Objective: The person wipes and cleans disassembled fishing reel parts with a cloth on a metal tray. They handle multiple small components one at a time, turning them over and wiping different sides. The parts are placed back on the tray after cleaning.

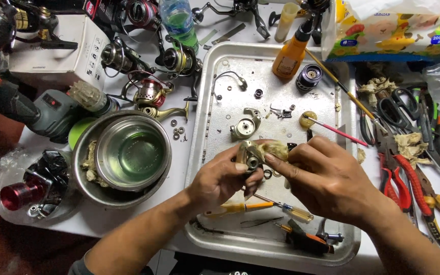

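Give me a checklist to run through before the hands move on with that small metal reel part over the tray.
1. Reel part held in left hand: ok, fingers wrap it.
2. Right hand pressing the yellowish cloth to the part: ok.
3. Part held over the metal tray: ok.
4. Loose small rings kept inside the tray: not ok, they lie on the table.
5. Screwdriver within reach: ok, it lies in the tray under the hands.
6. Part fully clean: cannot tell.
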